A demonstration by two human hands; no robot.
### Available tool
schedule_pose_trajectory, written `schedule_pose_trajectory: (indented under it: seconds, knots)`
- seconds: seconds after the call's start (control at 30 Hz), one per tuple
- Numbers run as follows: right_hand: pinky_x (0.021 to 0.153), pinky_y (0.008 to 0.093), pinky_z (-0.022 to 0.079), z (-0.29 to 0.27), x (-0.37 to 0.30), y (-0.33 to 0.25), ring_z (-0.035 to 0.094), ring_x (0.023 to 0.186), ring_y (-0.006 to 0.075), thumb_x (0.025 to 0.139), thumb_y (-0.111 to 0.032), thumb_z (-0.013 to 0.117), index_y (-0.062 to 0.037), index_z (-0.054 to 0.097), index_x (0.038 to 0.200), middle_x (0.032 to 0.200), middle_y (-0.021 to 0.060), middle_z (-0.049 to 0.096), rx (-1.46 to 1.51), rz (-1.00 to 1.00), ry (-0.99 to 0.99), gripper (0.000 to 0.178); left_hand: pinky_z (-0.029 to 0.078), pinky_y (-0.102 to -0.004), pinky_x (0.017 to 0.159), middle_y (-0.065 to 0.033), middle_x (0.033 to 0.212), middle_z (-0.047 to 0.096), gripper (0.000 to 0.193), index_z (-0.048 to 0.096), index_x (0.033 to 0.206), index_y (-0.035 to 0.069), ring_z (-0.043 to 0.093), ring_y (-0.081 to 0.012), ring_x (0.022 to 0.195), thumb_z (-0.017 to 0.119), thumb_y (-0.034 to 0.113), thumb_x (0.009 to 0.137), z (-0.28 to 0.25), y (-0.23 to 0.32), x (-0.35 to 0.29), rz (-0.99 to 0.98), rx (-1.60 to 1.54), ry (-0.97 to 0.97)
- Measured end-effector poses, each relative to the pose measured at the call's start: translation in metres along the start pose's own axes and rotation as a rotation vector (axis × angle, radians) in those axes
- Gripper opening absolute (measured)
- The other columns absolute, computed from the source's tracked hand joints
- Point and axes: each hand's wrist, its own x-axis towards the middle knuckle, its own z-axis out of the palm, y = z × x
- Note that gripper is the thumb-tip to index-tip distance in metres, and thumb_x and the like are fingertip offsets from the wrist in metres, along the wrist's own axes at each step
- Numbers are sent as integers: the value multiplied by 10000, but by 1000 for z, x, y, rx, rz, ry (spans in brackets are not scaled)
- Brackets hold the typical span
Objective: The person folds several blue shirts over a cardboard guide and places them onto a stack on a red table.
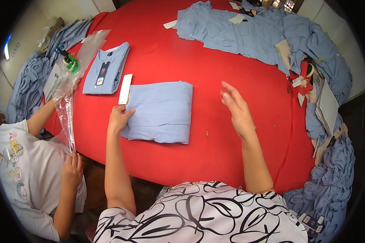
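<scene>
A light blue folded garment (160, 111) lies flat on the red-covered table in front of me. My left hand (121, 119) grips its left edge, with the thumb over the fabric and the fingers partly hidden at the side. Just above those fingers a narrow white card (125, 89) sticks out past the garment's upper left corner. My right hand (237, 109) is raised to the right of the garment, fingers stretched out and holding nothing.
A finished folded shirt with a dark tag (105, 71) lies at upper left. Beside it, a person at left holds a clear plastic bag (65, 109) near a green tape dispenser (71, 64). Loose blue garments (239, 34) heap along the far and right edges, with white cards (326, 107) at right.
</scene>
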Motion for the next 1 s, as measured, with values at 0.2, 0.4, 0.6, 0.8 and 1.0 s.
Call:
schedule_pose_trajectory:
  seconds: [0.2,0.4,0.6,0.8,1.0]
  knots:
    - [1176,437,244,61,15,64,254,1450,376,994,-384,507,-56,407,1460,1560,215,283,-782,-336,100,579,506,-402,683,-148,851,650,367,670,956,-90,631,-264,746,767,236,817,29,36,-44,-125,-299,-179]
    - [1141,417,307,13,25,95,337,1398,358,971,-219,530,-102,536,1366,1528,150,362,-896,-366,-96,412,497,-428,691,-195,863,625,340,648,864,-89,623,-360,769,764,226,808,44,61,-101,-19,29,-81]
    - [951,321,464,-35,28,63,613,1037,219,938,-49,543,-24,702,1118,1097,60,665,-491,-5,-85,242,485,-440,719,-176,918,606,359,627,1029,-38,609,-346,831,779,178,786,56,69,-129,134,119,26]
    - [852,282,492,-52,29,84,610,935,142,871,-8,643,-21,695,1050,968,27,649,-316,51,-122,187,384,-508,987,-137,1262,547,386,623,1164,74,484,-310,1221,748,132,803,66,114,-118,606,294,174]
    - [715,234,475,-48,24,81,563,773,82,825,0,708,-36,642,924,835,11,611,-362,83,-116,124,186,-546,1169,-54,1463,470,387,593,1328,194,357,-314,1398,561,277,951,114,107,-90,830,188,-49]
